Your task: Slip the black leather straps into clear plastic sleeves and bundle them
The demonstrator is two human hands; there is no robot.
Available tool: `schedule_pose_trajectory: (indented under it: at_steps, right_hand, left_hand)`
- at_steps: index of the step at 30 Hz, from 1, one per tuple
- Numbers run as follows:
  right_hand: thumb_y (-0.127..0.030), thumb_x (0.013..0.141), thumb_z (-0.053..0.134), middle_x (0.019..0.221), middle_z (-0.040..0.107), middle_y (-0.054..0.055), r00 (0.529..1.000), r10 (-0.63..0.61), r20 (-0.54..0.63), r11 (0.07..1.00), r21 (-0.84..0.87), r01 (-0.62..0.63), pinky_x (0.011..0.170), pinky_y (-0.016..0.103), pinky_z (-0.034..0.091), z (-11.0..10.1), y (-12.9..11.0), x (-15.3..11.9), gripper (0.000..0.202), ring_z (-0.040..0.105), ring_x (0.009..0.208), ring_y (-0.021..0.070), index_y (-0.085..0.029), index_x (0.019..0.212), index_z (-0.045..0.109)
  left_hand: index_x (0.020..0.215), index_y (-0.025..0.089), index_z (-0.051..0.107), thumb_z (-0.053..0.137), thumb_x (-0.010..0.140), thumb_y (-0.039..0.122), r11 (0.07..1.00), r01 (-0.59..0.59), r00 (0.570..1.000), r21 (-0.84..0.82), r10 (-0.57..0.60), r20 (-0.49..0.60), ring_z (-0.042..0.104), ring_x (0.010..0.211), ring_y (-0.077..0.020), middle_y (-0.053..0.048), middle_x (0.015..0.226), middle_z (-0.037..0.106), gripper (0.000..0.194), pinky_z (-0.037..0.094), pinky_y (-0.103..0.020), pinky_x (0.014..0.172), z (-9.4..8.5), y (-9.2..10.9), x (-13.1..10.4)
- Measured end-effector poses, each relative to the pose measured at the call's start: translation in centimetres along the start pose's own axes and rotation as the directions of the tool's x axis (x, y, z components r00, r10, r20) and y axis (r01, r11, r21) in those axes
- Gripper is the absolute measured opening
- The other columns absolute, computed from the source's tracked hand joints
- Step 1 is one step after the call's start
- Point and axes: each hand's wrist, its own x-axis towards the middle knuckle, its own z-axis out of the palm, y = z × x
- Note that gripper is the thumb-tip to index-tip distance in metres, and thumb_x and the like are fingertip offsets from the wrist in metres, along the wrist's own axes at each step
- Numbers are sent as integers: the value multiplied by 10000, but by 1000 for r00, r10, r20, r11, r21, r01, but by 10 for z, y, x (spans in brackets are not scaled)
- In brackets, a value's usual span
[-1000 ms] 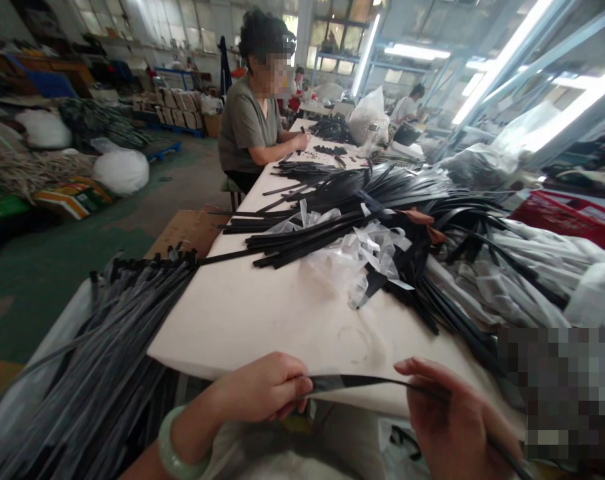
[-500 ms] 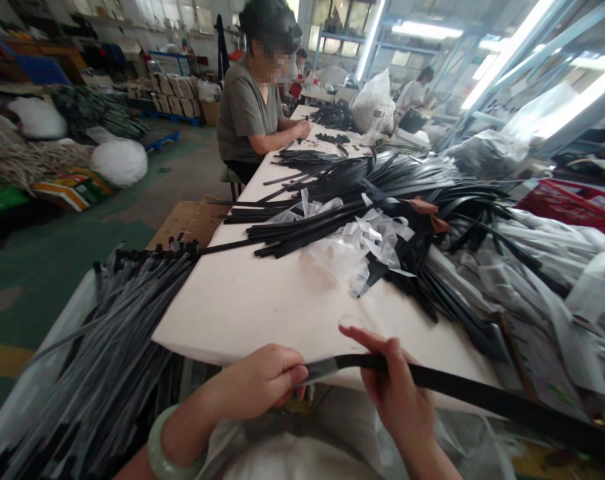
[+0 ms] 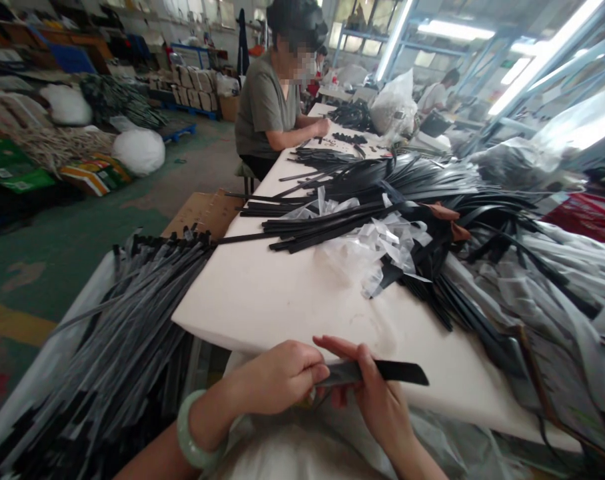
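Note:
Over the near edge of the white table [image 3: 262, 300], a black strap [image 3: 405, 373] runs between my hands. Part of it, between the hands, looks greyer, as if inside a clear plastic sleeve. My left hand [image 3: 287, 377], with a pale green bangle at its wrist, pinches the sleeved part. My right hand [image 3: 377, 400] has its thumb over the strap and its fingers beneath and stretched out. A short flat end of the strap sticks out to the right of it. The rest of the strap is hidden at my left hand.
Several sleeved straps [image 3: 127, 333] are piled at the left. Black straps [image 3: 322, 227] and crumpled clear plastic [image 3: 352, 257] lie on the table. A co-worker [image 3: 270, 100] sits at its far left side. A cardboard piece [image 3: 202, 212] is beside the table.
The strap has slid left through my right hand, so its end, formerly out of view at the right, now shows. My hands are closer together. The view has turned slightly left.

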Motion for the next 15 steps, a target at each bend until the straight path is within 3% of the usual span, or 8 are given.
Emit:
schedule_pose_trajectory:
  at_steps: [3,5,8,10,12,13,15]
  right_hand:
    - [-566,945,433,571,661,27,998,-13,62,993,-114,21,473,255,494,14,-2,-6,500,583,466,157,-175,1069,718]
    - [-555,929,482,545,643,21,998,-50,41,983,-172,57,469,244,491,16,-6,-7,451,573,449,150,-183,967,735]
    - [-567,928,471,474,598,18,999,29,46,995,-97,-24,429,222,464,17,-14,-4,470,552,422,145,-180,889,734]
    - [-569,921,486,484,613,32,984,128,120,992,-10,-128,420,218,462,20,-18,-1,468,559,429,146,-175,893,736]
    - [-559,883,565,621,699,68,960,153,233,984,50,-169,437,228,483,27,-20,1,423,592,469,151,-182,963,738]
    - [-549,856,610,748,740,89,951,136,277,984,71,-161,448,237,494,30,-21,2,409,605,489,149,-198,1028,728]
    - [-534,822,663,1044,738,121,952,81,295,988,104,-116,454,252,507,34,-23,5,428,613,511,136,-245,1137,691]
  left_hand:
    - [826,147,688,396,954,260,995,-52,998,-80,54,30,568,614,-121,-22,728,665,339,421,-208,610,5,-12,-4]
    - [888,144,677,436,951,391,992,-61,998,-113,64,19,574,608,-129,-33,735,667,351,427,-208,581,4,-27,-14]
    - [894,142,642,458,894,603,985,-26,999,-168,30,23,558,559,-131,-24,667,621,496,408,-201,511,-5,-48,-45]
    - [833,147,638,425,895,630,983,43,999,-177,-42,6,491,481,-111,10,570,535,532,367,-193,460,-11,-53,-78]
    - [771,154,648,427,909,593,986,113,981,-119,-130,-142,463,482,-103,20,551,496,511,355,-189,471,-18,-50,-119]
    - [743,158,653,448,910,565,986,151,949,-72,-165,-269,473,516,-104,15,574,510,486,363,-188,502,-21,-49,-141]
    - [741,175,660,479,899,547,960,267,814,-82,-270,-514,502,589,-114,5,641,565,443,388,-190,561,-29,-49,-187]
